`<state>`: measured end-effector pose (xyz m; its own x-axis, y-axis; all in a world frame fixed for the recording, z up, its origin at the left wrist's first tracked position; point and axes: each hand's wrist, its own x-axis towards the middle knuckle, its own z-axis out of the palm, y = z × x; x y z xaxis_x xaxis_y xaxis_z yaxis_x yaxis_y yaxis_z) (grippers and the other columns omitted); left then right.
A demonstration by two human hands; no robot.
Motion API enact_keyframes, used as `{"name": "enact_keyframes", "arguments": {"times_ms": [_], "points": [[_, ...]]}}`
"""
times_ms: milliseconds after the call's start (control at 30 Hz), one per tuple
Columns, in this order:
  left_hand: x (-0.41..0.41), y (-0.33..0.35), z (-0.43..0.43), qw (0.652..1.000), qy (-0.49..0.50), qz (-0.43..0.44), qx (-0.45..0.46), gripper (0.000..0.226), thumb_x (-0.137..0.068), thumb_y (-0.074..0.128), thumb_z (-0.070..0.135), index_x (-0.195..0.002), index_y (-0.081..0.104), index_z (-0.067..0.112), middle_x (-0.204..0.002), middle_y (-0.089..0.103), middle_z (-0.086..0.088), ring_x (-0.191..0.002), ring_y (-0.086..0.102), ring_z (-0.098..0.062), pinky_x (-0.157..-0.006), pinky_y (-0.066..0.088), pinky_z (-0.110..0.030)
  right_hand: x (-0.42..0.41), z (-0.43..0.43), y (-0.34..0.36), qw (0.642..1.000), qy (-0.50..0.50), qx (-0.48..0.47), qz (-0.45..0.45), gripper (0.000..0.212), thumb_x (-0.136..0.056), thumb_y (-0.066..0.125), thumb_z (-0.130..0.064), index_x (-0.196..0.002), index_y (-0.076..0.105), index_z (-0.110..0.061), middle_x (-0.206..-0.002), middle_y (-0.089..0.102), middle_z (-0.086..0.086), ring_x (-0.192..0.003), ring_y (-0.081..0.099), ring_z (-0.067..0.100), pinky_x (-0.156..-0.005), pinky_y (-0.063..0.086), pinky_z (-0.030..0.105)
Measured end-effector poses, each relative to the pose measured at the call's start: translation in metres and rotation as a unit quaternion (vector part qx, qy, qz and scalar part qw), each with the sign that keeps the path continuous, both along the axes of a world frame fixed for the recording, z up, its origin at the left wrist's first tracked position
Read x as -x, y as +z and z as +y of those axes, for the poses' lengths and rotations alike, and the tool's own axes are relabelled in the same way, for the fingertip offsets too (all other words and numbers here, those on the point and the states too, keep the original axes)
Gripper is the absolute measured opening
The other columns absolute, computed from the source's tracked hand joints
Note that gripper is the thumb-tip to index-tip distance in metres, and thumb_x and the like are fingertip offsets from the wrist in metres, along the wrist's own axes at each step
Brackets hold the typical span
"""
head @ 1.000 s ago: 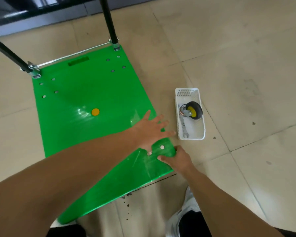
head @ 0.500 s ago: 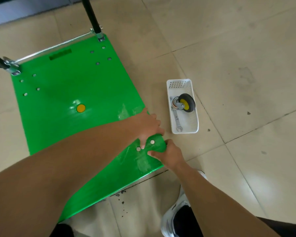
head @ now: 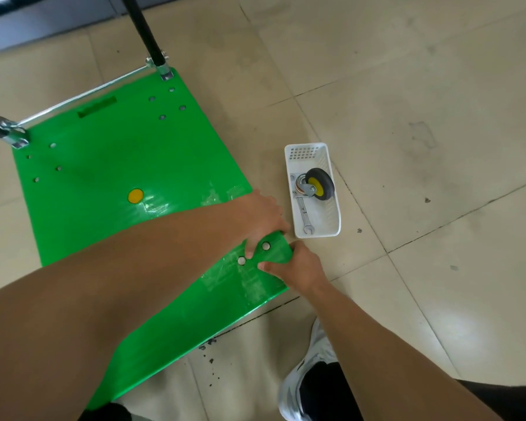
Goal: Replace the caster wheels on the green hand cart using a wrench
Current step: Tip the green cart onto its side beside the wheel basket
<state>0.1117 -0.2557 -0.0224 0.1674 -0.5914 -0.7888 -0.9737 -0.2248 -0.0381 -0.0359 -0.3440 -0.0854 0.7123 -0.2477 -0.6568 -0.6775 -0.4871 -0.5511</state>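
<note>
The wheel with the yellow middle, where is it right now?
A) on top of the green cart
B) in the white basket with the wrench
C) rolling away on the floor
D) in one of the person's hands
B: the wheel lies in the white basket, right by the wrench, and the basket sits on the floor beside the green cart.
</note>
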Motion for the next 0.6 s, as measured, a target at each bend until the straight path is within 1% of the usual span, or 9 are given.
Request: {"name": "enact_keyframes", "arguments": {"times_ms": [67,133,233,333,400,500,533,600], "points": [[-0.001,0.008,-0.002,1.0,0.0,0.003,-0.005,0.099,-0.055,0.089,0.06,-0.139,0.042,0.036,-0.128,0.051,-0.002,-0.121,0.049,-0.028,-0.096,0.046,-0.05,-0.001,-0.001,0.002,1.0,-0.001,-0.005,-0.007,0.073,-0.065,0.088,-0.061,-0.117,0.06,-0.018,-0.108,0.071,-0.004,-0.096,0.068,0.015,-0.084,0.058,0.034],[-0.001,0.015,-0.002,1.0,0.006,-0.001,-0.001,0.1,-0.055,0.089,0.059,-0.14,0.042,0.036,-0.128,0.051,-0.002,-0.122,0.048,-0.028,-0.096,0.047,-0.05,-0.002,-0.001,0.006,1.0,-0.001,-0.007,-0.014,0.072,-0.064,0.089,-0.06,-0.116,0.062,-0.02,-0.107,0.072,-0.003,-0.095,0.069,0.015,-0.083,0.059,0.034],[-0.001,0.022,0.001,1.0,0.014,-0.012,0.019,0.098,-0.054,0.089,0.059,-0.137,0.044,0.035,-0.125,0.051,-0.001,-0.121,0.047,-0.027,-0.093,0.049,-0.051,-0.005,0.0,0.014,1.0,-0.005,-0.005,-0.019,0.07,-0.065,0.09,-0.057,-0.115,0.06,-0.017,-0.106,0.071,-0.002,-0.096,0.069,0.017,-0.076,0.054,0.028],[0.0,0.026,0.007,0.999,0.015,-0.024,0.036,0.099,-0.052,0.089,0.06,-0.136,0.043,0.035,-0.122,0.051,-0.002,-0.12,0.047,-0.027,-0.092,0.048,-0.052,-0.005,0.003,0.021,1.0,-0.005,0.002,-0.03,0.071,-0.066,0.091,-0.054,-0.115,0.058,-0.014,-0.106,0.07,0.0,-0.097,0.068,0.019,-0.075,0.051,0.028],[0.002,0.027,0.009,0.998,0.02,-0.038,0.046,0.101,-0.049,0.089,0.061,-0.136,0.042,0.037,-0.122,0.052,-0.002,-0.122,0.045,-0.027,-0.096,0.045,-0.055,-0.005,0.003,0.023,0.999,-0.014,0.002,-0.037,0.072,-0.066,0.092,-0.052,-0.115,0.057,-0.012,-0.107,0.069,0.001,-0.099,0.068,0.02,-0.077,0.052,0.029],[0.006,0.028,0.01,0.997,0.034,-0.055,0.049,0.105,-0.048,0.09,0.059,-0.138,0.041,0.037,-0.125,0.053,-0.001,-0.127,0.041,-0.028,-0.102,0.036,-0.066,-0.004,0.001,0.027,0.999,-0.018,0.004,-0.042,0.073,-0.066,0.092,-0.052,-0.115,0.056,-0.011,-0.108,0.069,0.003,-0.099,0.068,0.021,-0.076,0.053,0.03],[0.007,0.029,0.01,0.996,0.035,-0.059,0.048,0.106,-0.048,0.09,0.06,-0.139,0.04,0.037,-0.127,0.053,-0.001,-0.128,0.04,-0.028,-0.102,0.034,-0.068,-0.004,0.0,0.029,0.999,-0.019,0.004,-0.045,0.073,-0.066,0.092,-0.052,-0.115,0.056,-0.011,-0.107,0.069,0.003,-0.097,0.067,0.021,-0.075,0.053,0.029],[0.009,0.031,0.009,0.996,0.04,-0.061,0.05,0.107,-0.05,0.09,0.059,-0.141,0.04,0.035,-0.128,0.052,-0.001,-0.129,0.039,-0.028,-0.103,0.032,-0.071,-0.002,-0.002,0.032,0.999,-0.019,0.002,-0.047,0.071,-0.067,0.092,-0.051,-0.114,0.055,-0.012,-0.105,0.068,0.002,-0.093,0.066,0.019,-0.066,0.05,0.025]]}}
